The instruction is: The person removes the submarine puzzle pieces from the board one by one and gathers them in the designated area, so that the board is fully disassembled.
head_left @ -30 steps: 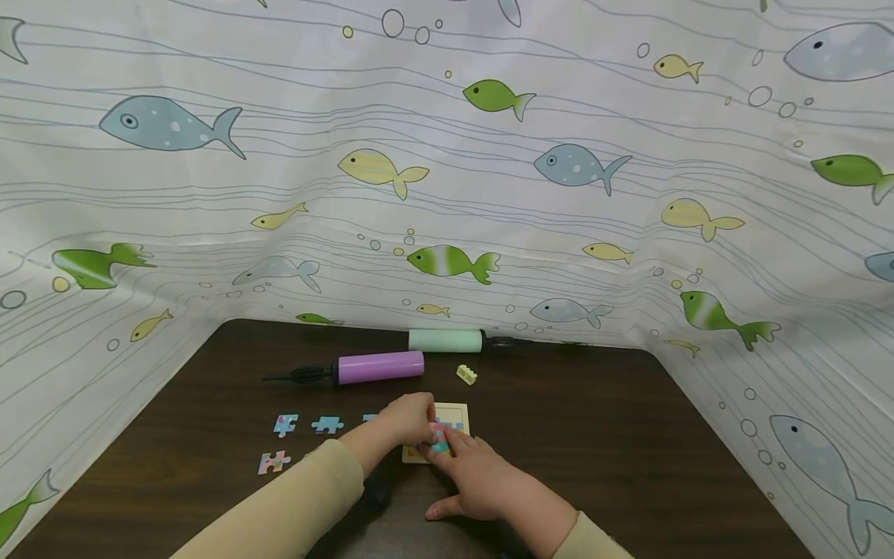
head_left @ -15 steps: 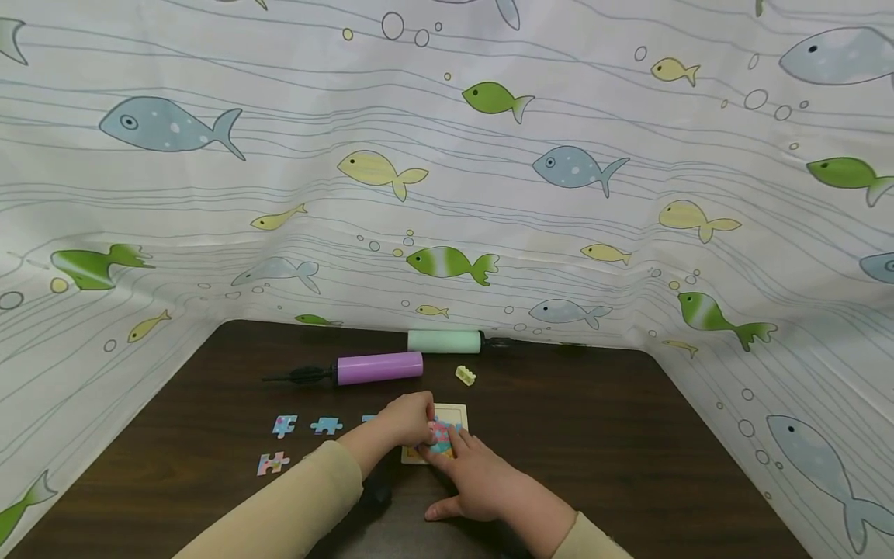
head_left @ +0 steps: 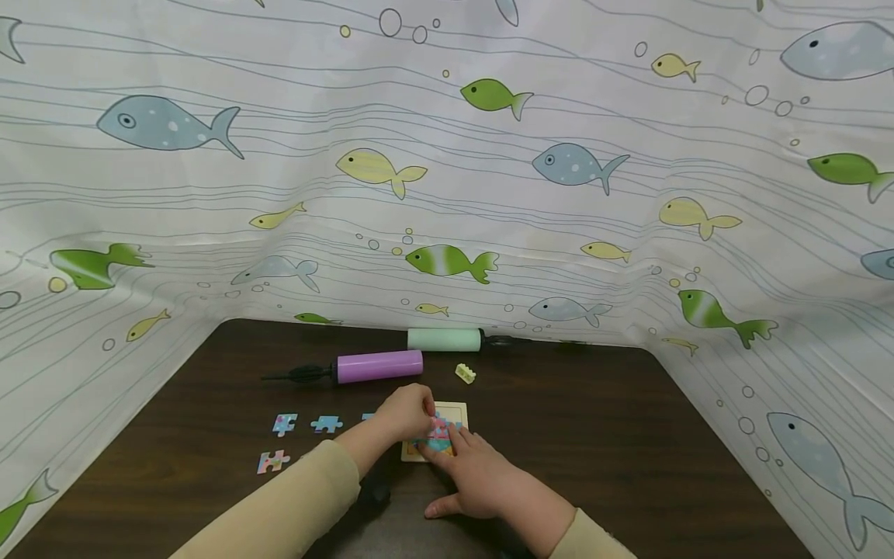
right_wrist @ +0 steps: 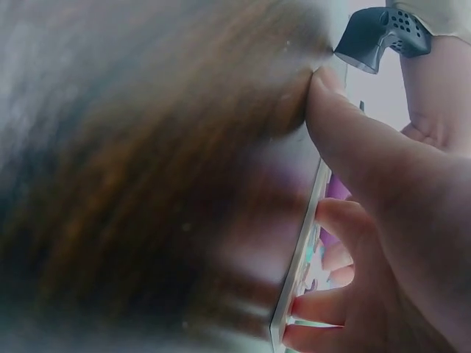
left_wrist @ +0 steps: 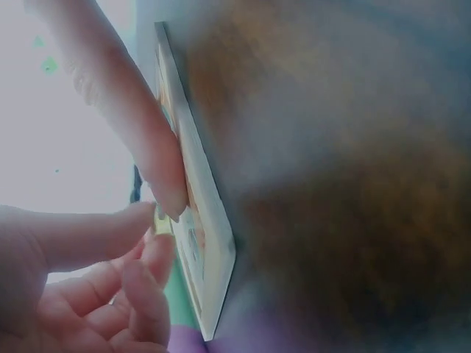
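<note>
Approx. half done: both hands on small square wooden puzzle tray [head_left: 452,409]. Left hand [head_left: 405,413] fingers curled onto it, right hand [head_left: 475,481] fingers flat, pressing pieces; 3+ loose colourful jigsaw pieces [head_left: 285,424] left on dark surface [head_left: 594,435].

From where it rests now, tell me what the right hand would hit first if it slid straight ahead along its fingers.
The right hand points up-left across the puzzle tray. Straight on, it would probably meet the left hand first, which sits on the tray right at its fingertips. Beyond that lies the purple pump, though depth is unclear.
</note>
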A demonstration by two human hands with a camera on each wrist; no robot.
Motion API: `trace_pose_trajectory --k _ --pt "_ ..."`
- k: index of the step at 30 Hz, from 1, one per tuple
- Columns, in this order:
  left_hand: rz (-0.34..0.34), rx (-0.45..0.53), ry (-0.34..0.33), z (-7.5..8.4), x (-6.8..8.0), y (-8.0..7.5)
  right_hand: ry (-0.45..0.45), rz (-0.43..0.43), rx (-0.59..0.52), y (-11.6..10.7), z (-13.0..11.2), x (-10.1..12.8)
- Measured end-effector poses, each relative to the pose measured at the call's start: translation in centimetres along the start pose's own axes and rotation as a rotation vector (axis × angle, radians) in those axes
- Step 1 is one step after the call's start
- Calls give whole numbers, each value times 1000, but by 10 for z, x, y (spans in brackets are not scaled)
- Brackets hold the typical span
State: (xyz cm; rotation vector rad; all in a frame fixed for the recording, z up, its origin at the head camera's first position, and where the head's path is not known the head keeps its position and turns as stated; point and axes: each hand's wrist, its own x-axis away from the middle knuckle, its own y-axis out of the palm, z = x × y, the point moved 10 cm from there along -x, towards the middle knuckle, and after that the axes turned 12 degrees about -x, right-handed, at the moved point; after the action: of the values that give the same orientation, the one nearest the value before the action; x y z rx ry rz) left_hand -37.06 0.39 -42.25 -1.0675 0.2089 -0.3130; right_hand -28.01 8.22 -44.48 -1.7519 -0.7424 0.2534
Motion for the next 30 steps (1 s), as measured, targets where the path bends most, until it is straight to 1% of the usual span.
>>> trace_pose_trajectory --k 3,7,11,14,18,21,26,28,30 --pt "31 28 1 -1 -1 -3 5 -5 -3 1 1 0" --pt "52 79 -2 -3 -1 -8 4 -5 3 0 0 -1" --pt "79 120 -2 -10 0 -19 6 0 11 0 0 -2" --pt "98 137 -17 -21 4 -32 16 -2 7 2 0 -2" --pt "96 138 -60 -43 12 -50 34 -4 0 1 1 -2" --pt "96 125 -62 -60 24 -63 44 -3 -4 1 1 -1" --pt "83 134 -40 -86 50 -80 52 -3 -6 0 1 0" --pt "45 161 -33 -96 61 -81 57 -5 -6 0 1 0" --pt "-11 197 -17 -104 71 -77 62 -5 -6 0 1 1"
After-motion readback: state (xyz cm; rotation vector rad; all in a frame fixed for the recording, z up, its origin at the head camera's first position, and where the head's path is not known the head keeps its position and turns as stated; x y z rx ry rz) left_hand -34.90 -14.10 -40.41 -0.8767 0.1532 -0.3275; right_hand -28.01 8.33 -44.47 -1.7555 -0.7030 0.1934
